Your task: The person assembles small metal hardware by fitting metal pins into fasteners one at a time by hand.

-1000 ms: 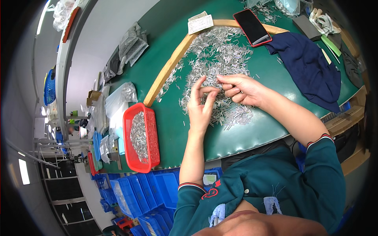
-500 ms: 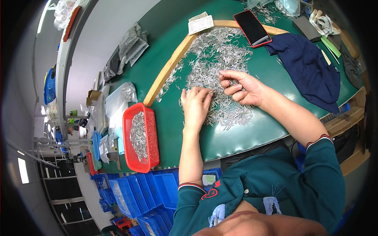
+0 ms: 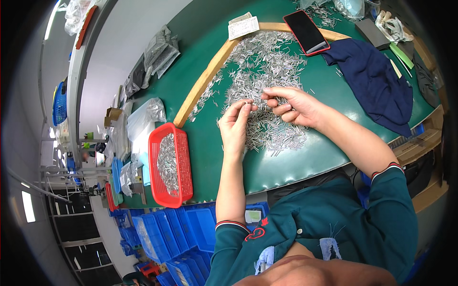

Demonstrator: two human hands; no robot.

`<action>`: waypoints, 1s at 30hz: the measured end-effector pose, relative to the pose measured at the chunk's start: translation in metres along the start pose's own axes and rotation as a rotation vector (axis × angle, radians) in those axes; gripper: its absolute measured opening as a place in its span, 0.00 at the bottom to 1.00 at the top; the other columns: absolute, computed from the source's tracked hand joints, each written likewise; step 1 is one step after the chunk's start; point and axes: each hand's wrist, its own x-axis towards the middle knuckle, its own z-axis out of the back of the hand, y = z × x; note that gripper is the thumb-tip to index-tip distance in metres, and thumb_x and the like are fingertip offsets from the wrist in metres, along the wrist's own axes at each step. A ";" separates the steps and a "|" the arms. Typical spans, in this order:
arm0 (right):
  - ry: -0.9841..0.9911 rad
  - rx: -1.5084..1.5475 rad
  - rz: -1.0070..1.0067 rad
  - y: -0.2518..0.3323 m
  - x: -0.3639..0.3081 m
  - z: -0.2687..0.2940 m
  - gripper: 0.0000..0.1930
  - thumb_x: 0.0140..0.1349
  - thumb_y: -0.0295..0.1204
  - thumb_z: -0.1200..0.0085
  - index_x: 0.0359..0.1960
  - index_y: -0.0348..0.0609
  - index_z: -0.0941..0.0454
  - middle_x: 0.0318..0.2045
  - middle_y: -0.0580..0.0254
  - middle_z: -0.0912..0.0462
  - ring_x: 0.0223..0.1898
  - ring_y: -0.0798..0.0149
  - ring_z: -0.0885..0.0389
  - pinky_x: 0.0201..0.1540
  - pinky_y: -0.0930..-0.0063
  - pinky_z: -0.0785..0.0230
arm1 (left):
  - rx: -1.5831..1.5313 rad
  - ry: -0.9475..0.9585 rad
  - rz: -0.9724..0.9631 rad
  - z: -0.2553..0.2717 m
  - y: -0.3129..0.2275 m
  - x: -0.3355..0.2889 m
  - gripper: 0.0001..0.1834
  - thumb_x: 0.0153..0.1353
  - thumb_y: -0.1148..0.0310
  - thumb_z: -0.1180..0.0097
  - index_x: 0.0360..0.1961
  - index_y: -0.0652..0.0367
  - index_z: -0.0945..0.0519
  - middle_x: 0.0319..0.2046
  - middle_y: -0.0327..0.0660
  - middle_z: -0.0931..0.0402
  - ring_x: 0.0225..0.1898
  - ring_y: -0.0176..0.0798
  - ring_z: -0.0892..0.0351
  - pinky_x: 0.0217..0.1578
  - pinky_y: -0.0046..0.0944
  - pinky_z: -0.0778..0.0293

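A broad pile of short, thin silvery metal pins (image 3: 281,136) covers the green tabletop in front of me. Above the pile's near left part, my left hand (image 3: 234,124) is closed, thumb and fingertips pinching what looks like one small metal pin. My right hand (image 3: 298,107) hovers over the pile's right side, its thumb and index finger pinched together and the other fingers curled. Whatever sits in that right pinch is too small to make out. The fingertips of both hands are close together but apart.
A red plastic basket (image 3: 186,167) holding more pins stands at the left. Wooden strips (image 3: 205,86) border the pile, with paper slips (image 3: 243,28) on top. A phone (image 3: 306,33) and dark blue cloth (image 3: 369,81) lie at the right; blue bins (image 3: 200,229) stand below the table edge.
My left hand has turned and its fingertips have come up toward my right hand's fingertips. My right hand has barely shifted, moving slightly left.
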 end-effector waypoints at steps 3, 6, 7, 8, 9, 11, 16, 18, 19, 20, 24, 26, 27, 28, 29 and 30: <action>-0.052 -0.231 0.083 -0.007 0.001 -0.001 0.12 0.55 0.38 0.46 0.30 0.43 0.28 0.20 0.77 0.35 0.13 0.86 0.47 0.10 0.91 0.62 | 0.005 0.012 -0.025 -0.002 0.001 0.000 0.08 0.58 0.74 0.49 0.38 0.66 0.24 0.33 0.40 0.24 0.34 0.29 0.25 0.40 0.27 0.32; -0.066 -0.367 0.143 -0.009 0.000 -0.005 0.12 0.55 0.39 0.46 0.30 0.43 0.26 0.19 0.79 0.38 0.14 0.86 0.49 0.11 0.89 0.63 | 0.087 0.001 -0.105 -0.004 0.009 0.000 0.08 0.56 0.75 0.48 0.37 0.65 0.23 0.32 0.40 0.24 0.34 0.30 0.26 0.38 0.28 0.31; -0.089 -0.402 0.151 -0.009 -0.001 -0.008 0.11 0.56 0.38 0.47 0.31 0.43 0.26 0.18 0.79 0.38 0.13 0.86 0.49 0.12 0.89 0.63 | 0.150 -0.013 -0.164 -0.004 0.011 0.000 0.07 0.55 0.76 0.47 0.36 0.64 0.22 0.31 0.40 0.24 0.34 0.30 0.26 0.36 0.28 0.31; -0.111 -0.436 0.159 -0.010 -0.001 -0.009 0.11 0.57 0.38 0.48 0.32 0.43 0.27 0.17 0.80 0.39 0.13 0.87 0.50 0.12 0.90 0.63 | 0.150 -0.015 -0.163 -0.003 0.012 0.000 0.07 0.55 0.76 0.47 0.36 0.64 0.22 0.31 0.40 0.24 0.34 0.30 0.26 0.36 0.28 0.31; -0.112 -0.436 0.158 -0.011 0.000 -0.009 0.11 0.57 0.38 0.48 0.32 0.43 0.27 0.17 0.80 0.39 0.13 0.87 0.50 0.12 0.90 0.63 | 0.358 -0.026 -0.271 -0.004 0.010 0.000 0.07 0.54 0.76 0.46 0.35 0.62 0.22 0.30 0.40 0.24 0.32 0.31 0.26 0.35 0.29 0.31; -0.138 -0.485 0.196 -0.013 0.002 -0.008 0.10 0.57 0.37 0.48 0.32 0.43 0.25 0.16 0.81 0.39 0.13 0.86 0.49 0.12 0.89 0.62 | 0.565 -0.036 -0.377 -0.006 0.009 0.000 0.08 0.53 0.76 0.45 0.35 0.61 0.21 0.29 0.40 0.24 0.31 0.31 0.26 0.33 0.29 0.31; -0.137 -0.555 0.306 -0.016 0.003 -0.005 0.11 0.57 0.37 0.47 0.31 0.42 0.23 0.19 0.76 0.31 0.17 0.84 0.41 0.16 0.88 0.52 | 0.533 -0.060 -0.299 -0.012 0.008 -0.002 0.10 0.51 0.75 0.45 0.37 0.58 0.21 0.26 0.39 0.25 0.29 0.36 0.27 0.36 0.33 0.32; -0.135 -0.586 0.366 -0.021 0.009 0.000 0.11 0.56 0.37 0.46 0.32 0.40 0.22 0.23 0.71 0.25 0.21 0.83 0.35 0.20 0.88 0.44 | 0.658 -0.055 -0.397 -0.009 0.013 0.000 0.11 0.51 0.75 0.45 0.38 0.57 0.21 0.26 0.39 0.25 0.28 0.36 0.27 0.38 0.35 0.33; -0.126 -0.692 0.500 -0.024 0.013 0.002 0.12 0.56 0.36 0.47 0.32 0.39 0.22 0.24 0.70 0.24 0.23 0.82 0.33 0.23 0.87 0.42 | 0.783 -0.050 -0.497 -0.008 0.014 0.001 0.12 0.51 0.74 0.45 0.39 0.56 0.21 0.25 0.38 0.25 0.28 0.37 0.27 0.41 0.36 0.34; -0.117 -0.796 0.634 -0.026 0.015 0.005 0.12 0.57 0.36 0.47 0.32 0.38 0.22 0.26 0.69 0.23 0.24 0.81 0.32 0.26 0.87 0.39 | 0.783 -0.049 -0.498 -0.008 0.015 0.000 0.12 0.51 0.74 0.45 0.39 0.56 0.21 0.25 0.38 0.25 0.28 0.37 0.27 0.41 0.36 0.34; -0.140 -0.606 0.353 -0.013 0.004 -0.005 0.12 0.57 0.35 0.48 0.32 0.38 0.23 0.23 0.72 0.26 0.20 0.84 0.35 0.20 0.88 0.43 | 0.921 -0.005 -0.556 -0.009 0.012 -0.001 0.13 0.52 0.72 0.45 0.40 0.56 0.23 0.25 0.37 0.26 0.30 0.37 0.27 0.43 0.39 0.36; -0.004 -0.186 0.054 -0.007 0.001 0.001 0.11 0.57 0.35 0.48 0.31 0.39 0.25 0.20 0.76 0.32 0.15 0.86 0.42 0.13 0.90 0.51 | 0.760 0.027 -0.490 -0.010 0.010 -0.003 0.16 0.52 0.70 0.44 0.43 0.58 0.25 0.26 0.37 0.26 0.32 0.38 0.27 0.45 0.39 0.37; -0.041 -0.089 -0.016 -0.006 0.003 0.001 0.10 0.58 0.35 0.49 0.31 0.41 0.29 0.18 0.78 0.38 0.13 0.87 0.47 0.08 0.92 0.61 | 0.758 0.029 -0.490 -0.010 0.009 -0.002 0.16 0.52 0.70 0.44 0.43 0.58 0.25 0.26 0.37 0.26 0.32 0.38 0.27 0.45 0.39 0.37; -0.043 -0.089 -0.016 -0.005 0.005 0.003 0.10 0.58 0.35 0.49 0.31 0.41 0.29 0.18 0.78 0.38 0.13 0.87 0.47 0.08 0.92 0.61 | 0.727 0.016 -0.381 -0.008 0.007 -0.001 0.18 0.51 0.69 0.44 0.45 0.59 0.27 0.28 0.38 0.27 0.35 0.39 0.28 0.48 0.43 0.39; -0.014 0.021 -0.068 -0.004 0.006 0.006 0.09 0.58 0.35 0.49 0.31 0.42 0.30 0.18 0.78 0.38 0.13 0.87 0.47 0.08 0.93 0.61 | 0.694 0.003 -0.273 -0.007 0.005 0.000 0.21 0.50 0.68 0.43 0.47 0.59 0.28 0.31 0.38 0.27 0.39 0.40 0.29 0.51 0.46 0.41; 0.017 0.129 -0.121 -0.003 0.007 0.007 0.09 0.59 0.35 0.50 0.32 0.42 0.31 0.18 0.78 0.38 0.12 0.87 0.47 0.07 0.93 0.61 | 0.694 0.003 -0.274 -0.004 0.005 0.000 0.21 0.50 0.68 0.43 0.47 0.59 0.28 0.31 0.38 0.27 0.39 0.40 0.29 0.51 0.46 0.41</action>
